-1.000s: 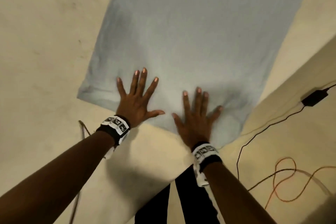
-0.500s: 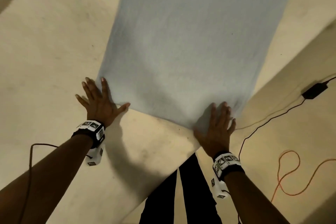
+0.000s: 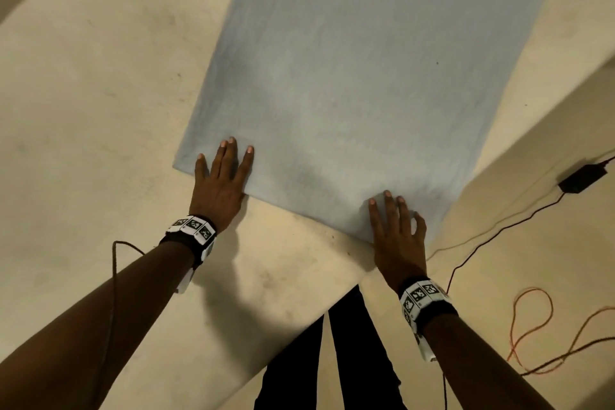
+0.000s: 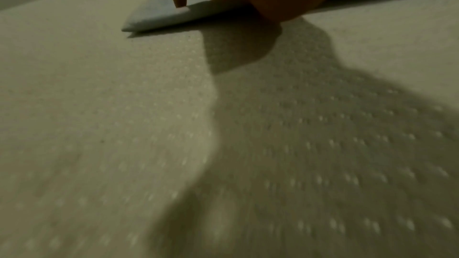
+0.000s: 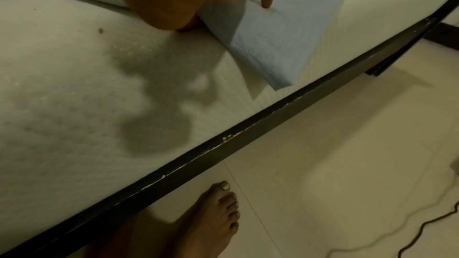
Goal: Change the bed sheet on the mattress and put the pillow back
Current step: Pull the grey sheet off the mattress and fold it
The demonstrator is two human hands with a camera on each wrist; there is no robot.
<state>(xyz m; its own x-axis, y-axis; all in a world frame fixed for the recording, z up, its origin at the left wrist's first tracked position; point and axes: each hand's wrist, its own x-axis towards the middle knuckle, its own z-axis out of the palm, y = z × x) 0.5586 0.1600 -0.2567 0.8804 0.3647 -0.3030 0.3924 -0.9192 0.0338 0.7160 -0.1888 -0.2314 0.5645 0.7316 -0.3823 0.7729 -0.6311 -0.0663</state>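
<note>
A folded pale blue sheet [image 3: 359,83] lies in a long strip across the bare cream mattress [image 3: 86,103]. My left hand [image 3: 221,176] lies flat with straight fingers on the sheet's near left corner [image 4: 159,17]. At the near right corner, by the mattress edge, my right hand [image 3: 397,230] presses flat. That corner of the sheet [image 5: 273,46] hangs down over the mattress side. The right wrist view shows one fingertip [image 5: 268,3] pushing into the cloth. No pillow is in view.
A black bed frame rail [image 5: 223,144] runs under the mattress edge. My bare feet [image 5: 206,219] stand on the tiled floor beside it. A black adapter [image 3: 580,178] with its cable and an orange cord [image 3: 532,323] lie on the floor to the right.
Both hands slid apart from the middle of the sheet's near edge to its two corners. Since half a second ago the left hand has moved further onto the cloth.
</note>
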